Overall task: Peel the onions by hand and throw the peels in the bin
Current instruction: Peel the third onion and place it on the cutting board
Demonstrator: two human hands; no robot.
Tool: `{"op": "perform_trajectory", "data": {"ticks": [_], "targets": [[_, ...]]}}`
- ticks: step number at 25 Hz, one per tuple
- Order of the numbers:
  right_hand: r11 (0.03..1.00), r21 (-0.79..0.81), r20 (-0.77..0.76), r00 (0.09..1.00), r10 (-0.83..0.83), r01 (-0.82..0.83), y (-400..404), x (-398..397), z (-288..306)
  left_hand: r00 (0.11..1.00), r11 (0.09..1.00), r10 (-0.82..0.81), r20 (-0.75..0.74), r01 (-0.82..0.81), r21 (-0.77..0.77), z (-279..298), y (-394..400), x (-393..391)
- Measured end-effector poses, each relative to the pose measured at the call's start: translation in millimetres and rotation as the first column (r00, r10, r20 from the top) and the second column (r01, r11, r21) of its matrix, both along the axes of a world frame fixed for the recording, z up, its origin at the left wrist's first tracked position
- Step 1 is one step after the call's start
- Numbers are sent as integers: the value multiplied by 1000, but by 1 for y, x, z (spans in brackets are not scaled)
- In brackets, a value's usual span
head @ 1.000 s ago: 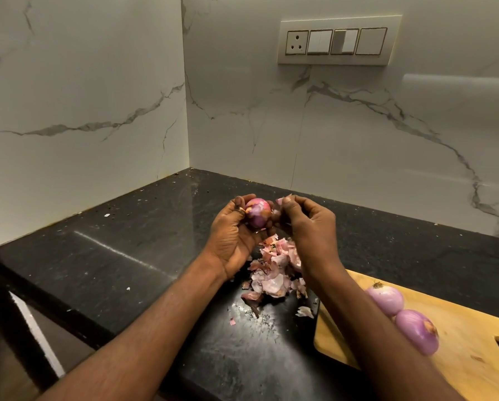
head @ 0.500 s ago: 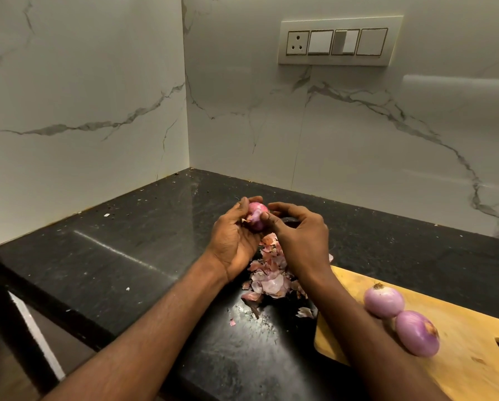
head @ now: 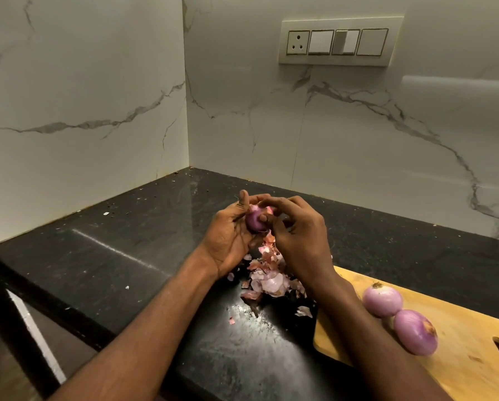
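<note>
left hand [head: 230, 241] cups onion [head: 255, 219] | right hand [head: 297, 235] pinches its skin | risk: slick onion slips, or peels [head: 267, 277] scatter across near counter [head: 126, 256]

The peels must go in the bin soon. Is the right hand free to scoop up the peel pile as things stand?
Probably not yet: the right hand is busy picking at the onion held in the left hand. The peel pile lies uncovered just beneath.

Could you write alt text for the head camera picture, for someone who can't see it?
Two bare hands peel a small purple onion above a pile of peels on a black countertop: the left hand cradles it, the right hand picks at its top. Two peeled onions lie on a wooden cutting board at right.
</note>
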State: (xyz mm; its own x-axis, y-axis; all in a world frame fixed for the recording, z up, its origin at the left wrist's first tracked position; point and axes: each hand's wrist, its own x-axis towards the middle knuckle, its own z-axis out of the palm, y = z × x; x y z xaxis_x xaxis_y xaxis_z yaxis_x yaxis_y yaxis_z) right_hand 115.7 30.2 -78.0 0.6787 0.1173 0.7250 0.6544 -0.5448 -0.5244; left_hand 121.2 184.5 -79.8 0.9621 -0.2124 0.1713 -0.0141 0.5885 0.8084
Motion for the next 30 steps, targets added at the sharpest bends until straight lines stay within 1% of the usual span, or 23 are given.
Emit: {"op": "perform_trajectory", "data": {"ticks": [2, 4, 6, 9, 14, 20, 24, 28, 30], "targets": [[999, 33, -4, 1000, -6, 6, 1, 0, 2, 997, 992, 60, 40, -65, 112, -3, -2, 0], [999, -15, -26, 999, 33, -33, 0, -1, 3, 993, 979, 103, 61, -112, 169, -4, -5, -1], [996, -81, -11, 999, 35, -36, -2, -2, 3, 989, 975, 128, 69, -138, 172, -3, -7, -2], [994, -112, 26, 1000, -7, 10, -3, 0, 3, 984, 965, 148, 96, -165, 204, -5, -8, -2], [989, -148, -58, 998, 18, -26, -7, 4, -1, 990, 964, 77, 119, -104, 245, -9, -12, -1], [978, -194, -117, 992, 50, -72, -10, 3, 2, 989, 945, 97, 113, -127, 302, -10, -13, -2], [976, -190, -160, 984, 74, -104, -10, 2, 4, 990, 946, 87, 113, -118, 302, -11, -13, -1], [981, -167, -186, 980, 64, -96, -8, 1, 4, 993, 963, 88, 76, -105, 248, -12, -11, 1], [987, -143, -157, 986, 56, -79, -6, -2, 4, 994, 970, 96, 59, -106, 218, -12, -10, 2]]}}
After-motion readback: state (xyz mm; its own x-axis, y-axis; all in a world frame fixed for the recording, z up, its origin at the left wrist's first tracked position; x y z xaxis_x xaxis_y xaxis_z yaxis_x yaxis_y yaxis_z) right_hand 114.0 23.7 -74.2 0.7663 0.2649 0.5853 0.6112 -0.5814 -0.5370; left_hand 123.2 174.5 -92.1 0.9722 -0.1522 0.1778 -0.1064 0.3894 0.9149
